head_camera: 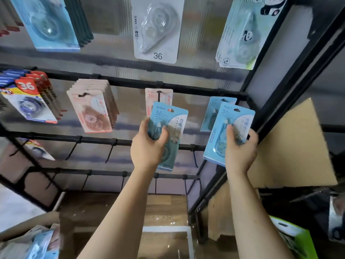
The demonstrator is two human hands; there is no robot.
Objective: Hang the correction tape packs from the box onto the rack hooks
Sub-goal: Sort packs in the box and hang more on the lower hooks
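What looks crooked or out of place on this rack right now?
Nothing is damaged. The hung pink packs tilt on their hook. The blue pack in the left hand is raised before a hook holding a pink pack, a mismatch if hung there.

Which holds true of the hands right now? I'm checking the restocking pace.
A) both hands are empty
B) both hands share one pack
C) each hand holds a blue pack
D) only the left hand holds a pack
C: the left hand grips one blue pack and the right hand grips another blue pack.
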